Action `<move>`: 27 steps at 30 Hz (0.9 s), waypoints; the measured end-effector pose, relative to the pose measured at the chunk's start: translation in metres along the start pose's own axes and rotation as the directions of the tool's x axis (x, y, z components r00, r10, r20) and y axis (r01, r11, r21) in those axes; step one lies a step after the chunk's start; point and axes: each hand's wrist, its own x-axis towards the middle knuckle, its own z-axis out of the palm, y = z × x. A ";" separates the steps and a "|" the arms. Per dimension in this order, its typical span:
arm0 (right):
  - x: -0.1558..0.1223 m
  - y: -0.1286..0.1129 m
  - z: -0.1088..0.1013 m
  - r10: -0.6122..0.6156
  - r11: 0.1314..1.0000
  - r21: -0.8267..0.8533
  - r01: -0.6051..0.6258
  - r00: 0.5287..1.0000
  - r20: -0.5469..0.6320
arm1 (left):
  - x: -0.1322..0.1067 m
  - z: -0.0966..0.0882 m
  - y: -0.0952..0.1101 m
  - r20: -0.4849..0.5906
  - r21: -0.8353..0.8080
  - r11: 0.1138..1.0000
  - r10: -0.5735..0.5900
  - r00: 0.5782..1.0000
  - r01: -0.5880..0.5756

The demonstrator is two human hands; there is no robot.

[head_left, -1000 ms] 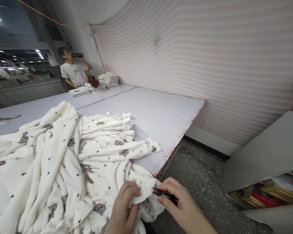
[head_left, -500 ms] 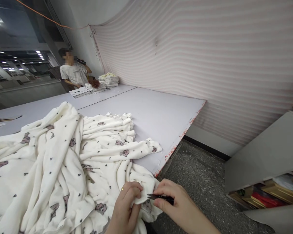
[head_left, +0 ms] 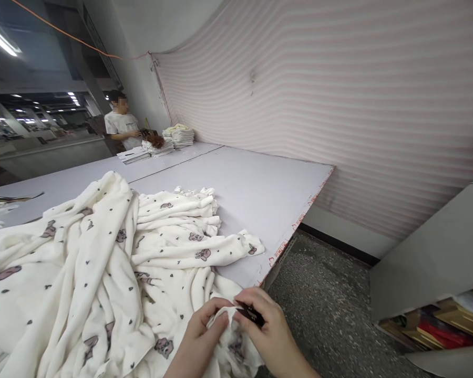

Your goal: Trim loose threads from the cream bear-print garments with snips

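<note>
White fleecy garments with brown animal prints and small dark marks lie heaped on the table's near left part. My left hand pinches the edge of one garment at the table's front corner. Close beside it, my right hand is closed around small dark thread snips. The blades point left, at the pinched edge, and their tips are mostly hidden by the cloth and fingers. Part of the held garment hangs below both hands.
The pale table has a red-printed taped edge on its right. Folded stacks stand at the far end, near a person in a white shirt. Striped sheeting hangs behind. A grey shelf unit holding boxes stands right.
My right hand with the snips has moved left, up against the pinched edge. My left hand has turned and shifted its hold on the cloth. The far person has lowered an arm.
</note>
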 end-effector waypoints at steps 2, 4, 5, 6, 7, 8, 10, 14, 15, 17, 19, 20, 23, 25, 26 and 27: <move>0.004 0.006 0.007 0.001 1.000 -0.031 -0.001 1.000 0.003 | 0.000 -0.002 0.001 0.020 -0.113 0.989 -0.098 0.995 0.099; 0.004 0.013 0.013 -0.030 0.992 -0.119 0.032 0.999 0.019 | 0.000 -0.002 0.003 0.020 -0.166 0.978 -0.122 0.992 0.124; 0.003 0.016 0.016 -0.054 0.983 -0.175 0.060 0.998 0.036 | 0.001 -0.002 0.003 0.022 -0.161 0.980 -0.113 0.993 0.115; 0.002 0.019 0.018 -0.074 0.969 -0.232 0.085 0.996 0.056 | 0.001 -0.001 0.004 0.032 -0.139 0.985 -0.100 0.994 0.103; 0.001 0.021 0.021 -0.087 0.953 -0.283 0.103 0.994 0.069 | 0.002 -0.001 0.005 0.047 -0.112 0.989 -0.090 0.995 0.094; 0.001 0.023 0.023 -0.094 0.941 -0.320 0.112 0.993 0.070 | 0.002 -0.001 0.006 0.062 -0.091 0.992 -0.084 0.995 0.090; 0.001 0.024 0.025 -0.097 0.938 -0.330 0.107 0.994 0.048 | 0.004 0.000 0.007 0.078 -0.082 0.992 -0.085 0.993 0.091; 0.004 0.020 0.021 -0.139 0.960 -0.254 0.120 0.989 -0.058 | 0.005 0.002 0.005 -0.031 -0.111 0.985 -0.132 0.991 0.128; 0.004 0.017 0.018 -0.128 0.966 -0.239 0.098 0.985 -0.112 | 0.006 0.004 0.004 -0.071 -0.134 0.980 -0.155 0.985 0.144; 0.002 0.012 0.012 -0.066 0.983 -0.179 0.032 0.981 -0.185 | 0.006 0.006 0.000 -0.132 -0.222 0.959 -0.205 0.970 0.173; -0.001 0.008 0.008 0.011 0.995 -0.097 -0.026 0.988 -0.153 | 0.007 0.009 -0.002 -0.154 -0.331 0.925 -0.250 0.956 0.189; -0.003 0.006 0.007 0.034 0.996 -0.076 -0.043 0.993 -0.115 | 0.006 0.010 -0.002 -0.162 -0.374 0.907 -0.269 0.949 0.193; -0.004 0.004 0.008 0.115 0.986 -0.113 -0.123 0.990 -0.078 | 0.005 0.014 0.001 -0.207 -0.423 0.886 -0.300 0.931 0.191; -0.001 0.003 0.011 0.166 0.974 -0.138 -0.177 0.982 -0.091 | 0.003 0.016 0.006 -0.263 -0.375 0.913 -0.271 0.926 0.161; 0.000 0.003 0.012 0.180 0.972 -0.140 -0.190 0.980 -0.086 | 0.002 0.016 0.009 -0.289 -0.336 0.932 -0.241 0.926 0.138; 0.002 0.002 0.012 0.186 0.971 -0.138 -0.195 0.980 -0.077 | 0.002 0.016 0.011 -0.306 -0.294 0.949 -0.207 0.929 0.114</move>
